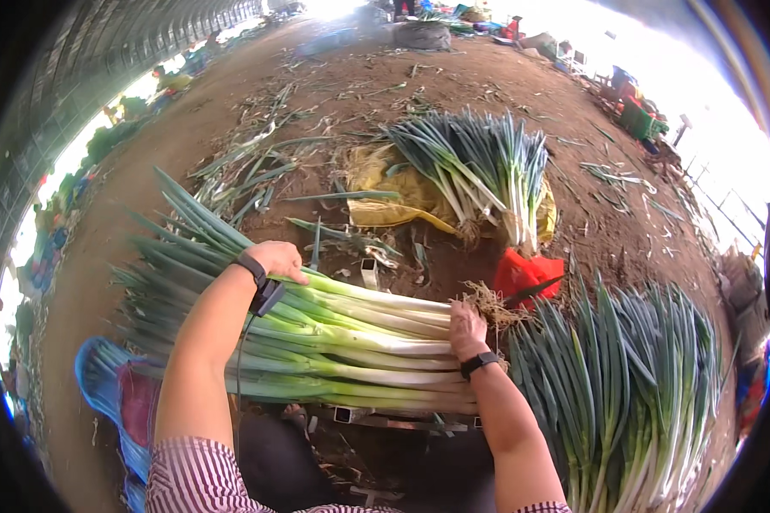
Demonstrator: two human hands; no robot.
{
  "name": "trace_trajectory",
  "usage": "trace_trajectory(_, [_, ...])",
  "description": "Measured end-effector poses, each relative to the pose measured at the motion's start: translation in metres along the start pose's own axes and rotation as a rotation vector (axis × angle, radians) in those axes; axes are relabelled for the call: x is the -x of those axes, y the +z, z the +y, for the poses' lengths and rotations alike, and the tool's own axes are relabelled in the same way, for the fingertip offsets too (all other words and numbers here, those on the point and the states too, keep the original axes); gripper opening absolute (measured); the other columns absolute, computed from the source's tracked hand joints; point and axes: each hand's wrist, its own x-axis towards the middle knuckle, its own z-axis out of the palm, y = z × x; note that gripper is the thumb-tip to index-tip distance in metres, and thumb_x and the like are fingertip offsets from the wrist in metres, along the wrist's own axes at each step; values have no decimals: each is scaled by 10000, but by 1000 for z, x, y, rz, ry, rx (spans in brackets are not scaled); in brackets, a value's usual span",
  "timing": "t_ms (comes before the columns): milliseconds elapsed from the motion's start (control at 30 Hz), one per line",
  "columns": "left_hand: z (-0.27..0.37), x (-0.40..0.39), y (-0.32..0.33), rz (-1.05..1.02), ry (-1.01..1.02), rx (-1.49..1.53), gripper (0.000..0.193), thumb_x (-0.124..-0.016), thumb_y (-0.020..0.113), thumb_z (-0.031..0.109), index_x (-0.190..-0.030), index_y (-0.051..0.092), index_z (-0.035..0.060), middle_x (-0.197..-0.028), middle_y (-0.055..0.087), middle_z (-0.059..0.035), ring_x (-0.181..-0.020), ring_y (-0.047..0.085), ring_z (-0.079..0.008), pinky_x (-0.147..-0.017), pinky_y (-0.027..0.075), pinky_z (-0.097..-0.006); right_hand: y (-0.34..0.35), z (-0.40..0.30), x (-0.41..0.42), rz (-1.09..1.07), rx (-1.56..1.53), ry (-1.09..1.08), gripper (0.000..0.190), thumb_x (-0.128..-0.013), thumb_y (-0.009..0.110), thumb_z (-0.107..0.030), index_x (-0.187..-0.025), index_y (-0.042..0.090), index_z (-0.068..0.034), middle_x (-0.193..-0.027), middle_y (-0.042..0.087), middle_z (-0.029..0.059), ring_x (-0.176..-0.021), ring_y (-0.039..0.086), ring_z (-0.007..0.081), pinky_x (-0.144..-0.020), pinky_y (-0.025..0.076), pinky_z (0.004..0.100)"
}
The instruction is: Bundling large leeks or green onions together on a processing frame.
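A wide row of long green onions (385,346) lies sideways in front of me, white shanks to the right and green leaves to the left. It rests on a low metal frame (370,274), mostly hidden beneath it. My left hand (281,261) grips the far edge of the row where the leaves begin. At the root end, my right hand (468,330) is closed around the far shanks, its fingertips partly hidden. Tangled roots (497,308) stick out just past it. Each wrist carries a black band, and a small dark box with a cable hangs at the left one.
Another onion pile (616,397) lies close on my right. Farther off, more onions (481,167) lie on a yellow woven sack (401,208), near a red plastic bag (529,276). Blue netting (106,365) is at my left. Leaf scraps (250,160) litter the dirt floor.
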Motion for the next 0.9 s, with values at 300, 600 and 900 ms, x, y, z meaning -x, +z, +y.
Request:
trace_trajectory(300, [14,-20,36,124,36,46,581,-861,816,666,-1096,877,138,-1114,821,-167,-1113,759,-399,-991,566,-524,11,-7,6,171,71,193,232,-1071,611,-174,-1242,710,-53,-1214,672,165,-1202,699,356,-959,634,445])
trace_trajectory(600, [0,-28,56,276,87,75,648,-864,758,790,-947,767,147,-1009,795,-120,-1058,749,-394,-926,556,-522,26,5,-11,211,127,112,179,-1033,632,-135,-1159,734,-57,-1141,732,165,-1056,783,327,-867,672,421])
trace_trajectory(900, [19,-42,58,456,172,-146,655,-969,680,726,-944,770,78,-1004,781,-183,-1042,761,-415,-923,605,-545,25,9,-12,176,128,124,307,-1030,636,-146,-1312,708,-51,-1161,725,174,-1039,790,334,-848,677,430])
